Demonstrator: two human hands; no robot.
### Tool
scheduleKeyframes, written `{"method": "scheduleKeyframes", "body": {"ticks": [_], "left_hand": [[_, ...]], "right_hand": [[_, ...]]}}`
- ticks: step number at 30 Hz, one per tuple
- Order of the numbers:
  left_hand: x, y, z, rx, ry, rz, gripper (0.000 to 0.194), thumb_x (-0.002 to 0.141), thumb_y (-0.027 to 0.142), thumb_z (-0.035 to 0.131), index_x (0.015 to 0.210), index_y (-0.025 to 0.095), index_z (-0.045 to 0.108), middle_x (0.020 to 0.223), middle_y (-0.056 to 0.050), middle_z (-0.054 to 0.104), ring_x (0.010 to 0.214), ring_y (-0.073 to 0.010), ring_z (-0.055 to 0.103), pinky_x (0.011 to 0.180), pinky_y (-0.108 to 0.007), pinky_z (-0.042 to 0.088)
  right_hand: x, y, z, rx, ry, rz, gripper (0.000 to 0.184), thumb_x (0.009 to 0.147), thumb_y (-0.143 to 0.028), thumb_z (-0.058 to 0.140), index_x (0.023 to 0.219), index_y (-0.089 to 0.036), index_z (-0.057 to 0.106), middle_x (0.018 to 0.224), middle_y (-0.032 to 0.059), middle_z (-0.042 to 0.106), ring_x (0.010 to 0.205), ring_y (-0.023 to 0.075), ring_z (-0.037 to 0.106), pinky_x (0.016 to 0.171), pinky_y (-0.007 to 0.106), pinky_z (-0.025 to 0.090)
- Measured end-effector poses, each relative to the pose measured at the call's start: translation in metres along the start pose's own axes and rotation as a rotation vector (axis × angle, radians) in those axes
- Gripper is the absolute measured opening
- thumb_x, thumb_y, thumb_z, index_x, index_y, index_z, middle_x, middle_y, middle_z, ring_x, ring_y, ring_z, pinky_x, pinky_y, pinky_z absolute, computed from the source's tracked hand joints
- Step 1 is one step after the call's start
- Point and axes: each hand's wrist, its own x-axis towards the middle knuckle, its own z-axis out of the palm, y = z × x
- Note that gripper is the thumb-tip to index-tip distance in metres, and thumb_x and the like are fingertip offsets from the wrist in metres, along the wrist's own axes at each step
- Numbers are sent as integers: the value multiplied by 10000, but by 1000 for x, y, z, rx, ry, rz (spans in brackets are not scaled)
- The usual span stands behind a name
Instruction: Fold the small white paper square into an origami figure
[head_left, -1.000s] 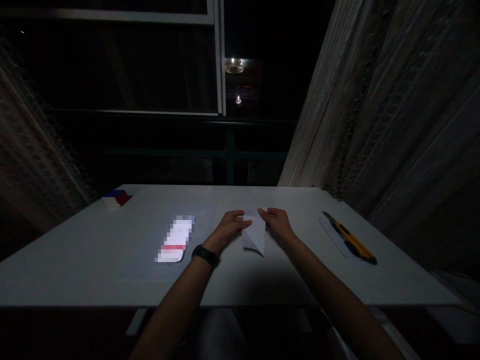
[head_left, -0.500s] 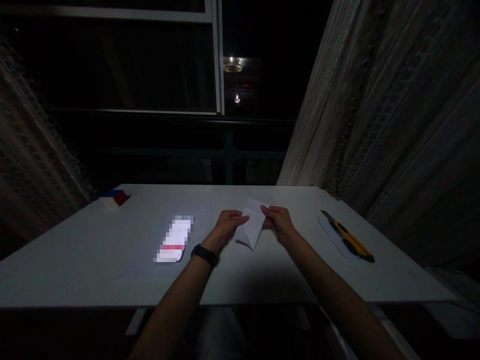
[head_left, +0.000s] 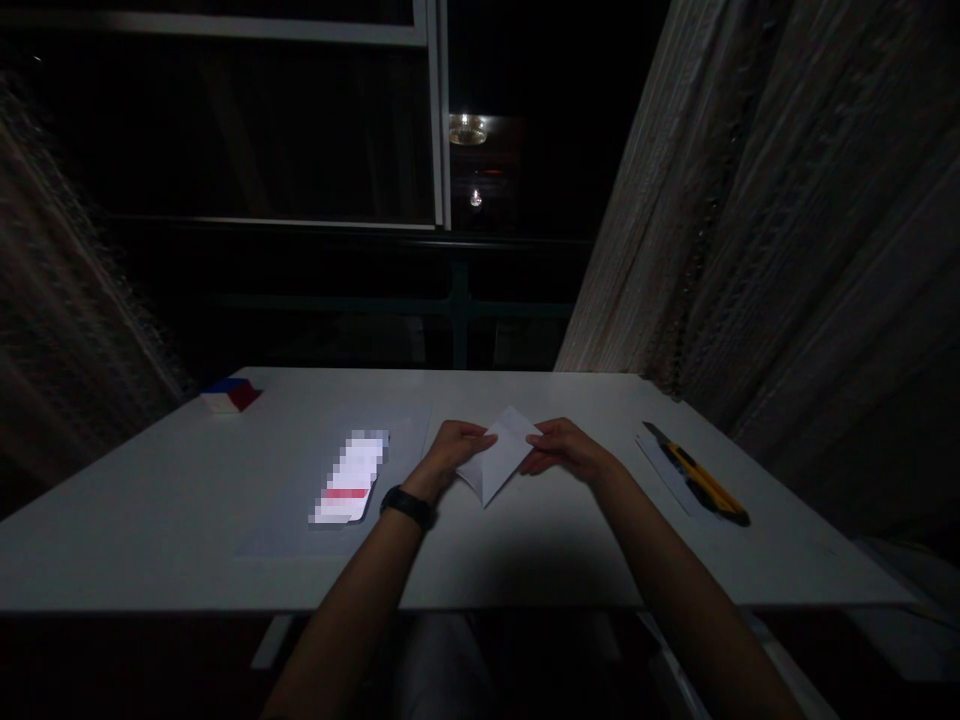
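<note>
A folded white sheet of paper [head_left: 498, 462] is held just above the table, one corner pointing down toward me. My left hand [head_left: 454, 446], with a dark watch [head_left: 407, 507] on its wrist, pinches the paper's left side, thumb on top. On the opposite edge my right hand [head_left: 564, 446] grips it, thumb on the near face and fingers partly behind. The fingers under the paper are mostly hidden.
Left of my hands, a lit phone [head_left: 351, 478] lies on a pale sheet [head_left: 281, 535]. A yellow box cutter [head_left: 701, 475] rests at right beside a thin white strip [head_left: 664, 475]. A blue, red and white block [head_left: 229, 395] sits at the white table's [head_left: 165, 520] far left.
The paper has turned in my hands from a slanted upright rectangle to a diamond-like outline. My right hand has shifted slightly down along its edge; the left has barely moved.
</note>
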Motion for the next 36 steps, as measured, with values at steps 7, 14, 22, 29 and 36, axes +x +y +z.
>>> {"method": "scheduleKeyframes", "body": {"ticks": [7,14,22,29,36], "left_hand": [[-6,4,3,-25,-154,-32,369,499,316,787,759,71,695,688,-100,684,537,-154,590,491,-236,399],[-8,8,0,3,-125,-45,498,467,295,810,896,79,676,692,-88,686,559,-153,595,515,-236,407],[-7,11,-9,-68,-239,-12,447,526,274,777,930,100,694,694,-88,689,568,-154,592,526,-242,390],[-10,14,-14,-43,-232,-5,421,526,262,777,910,107,699,682,-88,687,541,-153,586,509,-243,396],[-14,16,-14,15,-269,-28,442,512,278,781,902,89,697,674,-91,682,521,-152,580,479,-236,388]], "right_hand": [[-2,4,-6,-1,-39,-15,432,643,-302,718,1002,-78,627,766,111,704,663,205,677,602,283,553],[-5,1,-4,78,-119,-18,541,697,-240,675,1194,-127,496,838,112,700,678,219,683,584,297,557],[-5,4,-4,164,-76,-38,455,673,-199,676,1109,-125,569,769,102,704,664,238,682,596,349,560],[-3,2,9,161,-64,-55,480,634,-202,704,1093,-129,582,817,88,700,684,217,676,615,346,560],[-4,-1,16,93,-80,-22,491,649,-255,707,1098,-103,580,761,106,702,635,219,676,563,308,548]]}}
